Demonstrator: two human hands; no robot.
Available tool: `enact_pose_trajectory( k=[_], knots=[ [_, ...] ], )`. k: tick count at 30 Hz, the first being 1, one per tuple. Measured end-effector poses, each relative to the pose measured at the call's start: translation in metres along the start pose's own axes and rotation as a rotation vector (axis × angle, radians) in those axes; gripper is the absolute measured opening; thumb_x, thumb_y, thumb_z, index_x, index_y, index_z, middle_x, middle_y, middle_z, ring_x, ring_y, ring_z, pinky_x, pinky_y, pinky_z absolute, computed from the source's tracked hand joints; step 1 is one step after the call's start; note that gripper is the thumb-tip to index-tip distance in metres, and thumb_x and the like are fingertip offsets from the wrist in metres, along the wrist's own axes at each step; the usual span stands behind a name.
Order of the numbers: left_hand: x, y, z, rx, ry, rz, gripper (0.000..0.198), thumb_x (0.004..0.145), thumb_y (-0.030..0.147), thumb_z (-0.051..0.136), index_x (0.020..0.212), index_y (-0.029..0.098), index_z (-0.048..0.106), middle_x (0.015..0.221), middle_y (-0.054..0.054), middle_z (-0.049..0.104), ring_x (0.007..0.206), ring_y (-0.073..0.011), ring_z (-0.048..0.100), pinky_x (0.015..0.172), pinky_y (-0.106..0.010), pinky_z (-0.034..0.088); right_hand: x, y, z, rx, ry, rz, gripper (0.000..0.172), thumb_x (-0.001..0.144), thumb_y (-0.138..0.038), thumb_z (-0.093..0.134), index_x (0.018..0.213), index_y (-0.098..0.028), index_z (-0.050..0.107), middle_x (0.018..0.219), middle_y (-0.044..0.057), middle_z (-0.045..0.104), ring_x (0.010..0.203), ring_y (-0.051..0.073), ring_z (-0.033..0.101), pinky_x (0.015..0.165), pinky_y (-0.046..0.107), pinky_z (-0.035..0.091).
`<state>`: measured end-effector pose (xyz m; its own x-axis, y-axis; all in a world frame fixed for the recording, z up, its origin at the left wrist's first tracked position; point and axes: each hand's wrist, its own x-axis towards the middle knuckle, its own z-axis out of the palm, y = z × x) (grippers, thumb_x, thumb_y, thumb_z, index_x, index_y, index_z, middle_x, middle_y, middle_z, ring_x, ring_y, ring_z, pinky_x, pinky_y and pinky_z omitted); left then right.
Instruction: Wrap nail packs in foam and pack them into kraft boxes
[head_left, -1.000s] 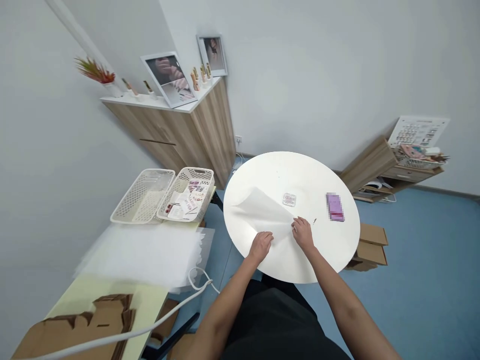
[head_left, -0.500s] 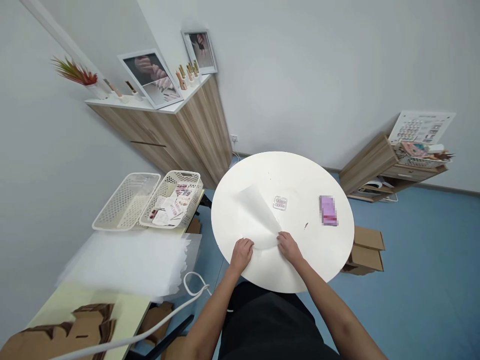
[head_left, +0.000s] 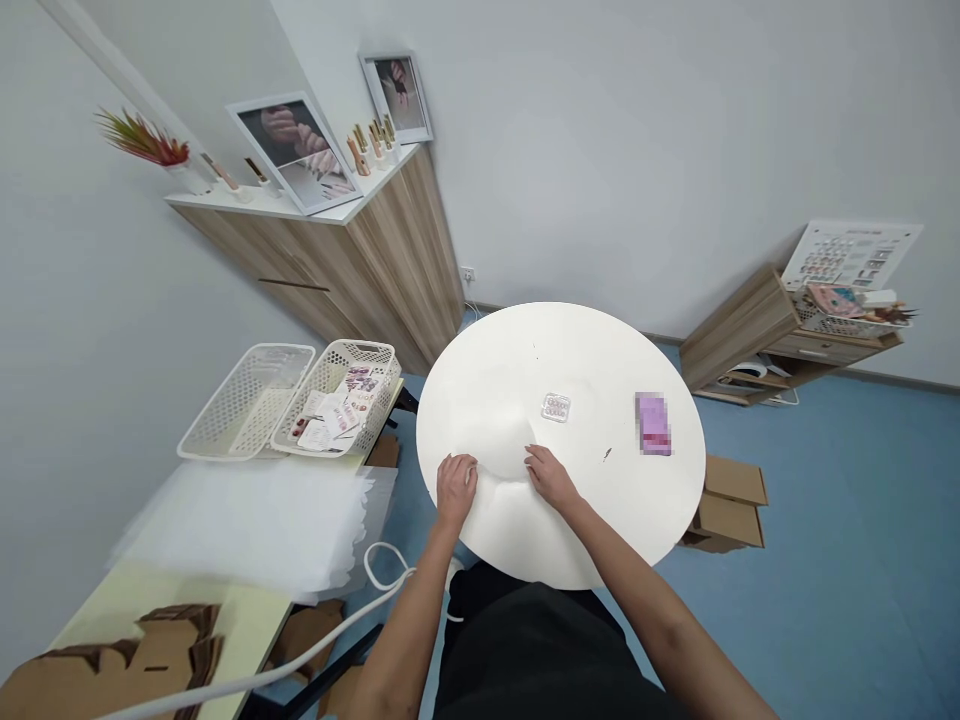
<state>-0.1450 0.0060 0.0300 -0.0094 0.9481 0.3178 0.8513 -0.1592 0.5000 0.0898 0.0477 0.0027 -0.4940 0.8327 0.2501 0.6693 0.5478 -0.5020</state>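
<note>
A thin white sheet point(head_left: 499, 440) lies on the round white table point(head_left: 645, 520), its near part curled up between my hands. My left hand point(head_left: 456, 487) grips the sheet's left side with bent fingers. On the right, my right hand point(head_left: 551, 476) pinches its other side. Just beyond my right hand sits a small clear case point(head_left: 556, 407) with pinkish pieces inside. A purple packet point(head_left: 653, 423), blurred in the picture, lies near the table's right side.
Two white baskets point(head_left: 251, 400), one holding cards, stand on the side table at left beside a stack of translucent sheets point(head_left: 247, 520). Cardboard pieces point(head_left: 150, 650) lie nearer, crossed by a white cable point(head_left: 300, 660). Cardboard boxes point(head_left: 731, 500) stand right of the round table.
Both hands have moved a little left and away from me with the sheet. Its raised corner has come down, and the sheet now forms a low curl.
</note>
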Motion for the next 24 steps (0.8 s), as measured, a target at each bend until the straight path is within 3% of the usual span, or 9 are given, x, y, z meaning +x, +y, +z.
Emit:
enact_pose_trajectory(
  k=[4, 7, 12, 15, 19, 22, 24],
  knots=[
    [0.006, 0.022, 0.002, -0.075, -0.023, 0.075, 0.019, 0.09, 0.014, 0.042, 0.096, 0.024, 0.058, 0.093, -0.004, 0.068, 0.091, -0.0203, 0.064, 0.107, -0.047, 0.039, 0.007, 0.01, -0.036, -0.009, 0.087, 0.03, 0.025, 0.095, -0.014, 0.041, 0.1, -0.021, 0.065, 0.124, 0.011, 0.063, 0.124, 0.023, 0.053, 0.099, 0.045, 0.052],
    [-0.002, 0.038, 0.014, -0.106, -0.085, 0.124, 0.02, 0.087, 0.011, 0.043, 0.095, 0.023, 0.057, 0.096, -0.004, 0.067, 0.096, -0.0199, 0.063, 0.107, -0.047, 0.039, -0.012, 0.017, -0.051, -0.014, 0.139, 0.08, 0.025, 0.095, -0.016, 0.041, 0.101, -0.021, 0.065, 0.123, 0.011, 0.063, 0.122, 0.024, 0.054, 0.099, 0.045, 0.051],
    [-0.023, 0.033, 0.036, -0.077, -0.218, 0.139, 0.025, 0.076, 0.004, 0.044, 0.087, 0.023, 0.056, 0.102, -0.006, 0.068, 0.101, -0.0216, 0.063, 0.106, -0.049, 0.04, -0.06, 0.021, -0.036, -0.015, 0.064, 0.122, 0.026, 0.093, -0.015, 0.042, 0.103, -0.021, 0.065, 0.116, 0.012, 0.066, 0.116, 0.024, 0.058, 0.096, 0.047, 0.053],
    [-0.032, 0.02, 0.043, -0.034, -0.286, 0.115, 0.026, 0.074, 0.004, 0.043, 0.085, 0.024, 0.055, 0.104, -0.007, 0.068, 0.103, -0.0236, 0.062, 0.107, -0.051, 0.04, -0.07, 0.029, -0.023, -0.055, 0.03, 0.135, 0.03, 0.092, -0.014, 0.042, 0.111, -0.02, 0.064, 0.118, 0.011, 0.066, 0.119, 0.025, 0.056, 0.103, 0.05, 0.046],
    [-0.042, 0.013, 0.047, 0.035, -0.295, 0.07, 0.034, 0.073, 0.004, 0.043, 0.097, 0.022, 0.059, 0.12, -0.012, 0.064, 0.119, -0.0277, 0.057, 0.11, -0.055, 0.035, -0.046, 0.062, -0.02, -0.129, 0.047, 0.234, 0.042, 0.088, -0.011, 0.039, 0.126, -0.016, 0.057, 0.127, 0.014, 0.061, 0.122, 0.026, 0.052, 0.105, 0.049, 0.044],
    [-0.048, 0.019, 0.054, 0.061, -0.283, 0.08, 0.046, 0.078, 0.007, 0.044, 0.121, 0.019, 0.055, 0.145, -0.014, 0.049, 0.138, -0.0295, 0.041, 0.116, -0.057, 0.027, -0.011, 0.098, -0.022, -0.139, 0.058, 0.288, 0.052, 0.085, -0.015, 0.043, 0.137, -0.013, 0.047, 0.134, 0.017, 0.055, 0.127, 0.028, 0.048, 0.105, 0.049, 0.042],
    [-0.051, 0.023, 0.061, 0.062, -0.307, 0.083, 0.051, 0.083, 0.01, 0.044, 0.133, 0.019, 0.05, 0.151, -0.013, 0.042, 0.142, -0.0289, 0.035, 0.117, -0.057, 0.025, 0.013, 0.12, -0.021, -0.139, 0.046, 0.27, 0.056, 0.085, -0.02, 0.045, 0.141, -0.013, 0.042, 0.141, 0.018, 0.05, 0.13, 0.029, 0.044, 0.106, 0.05, 0.039]
  ],
)
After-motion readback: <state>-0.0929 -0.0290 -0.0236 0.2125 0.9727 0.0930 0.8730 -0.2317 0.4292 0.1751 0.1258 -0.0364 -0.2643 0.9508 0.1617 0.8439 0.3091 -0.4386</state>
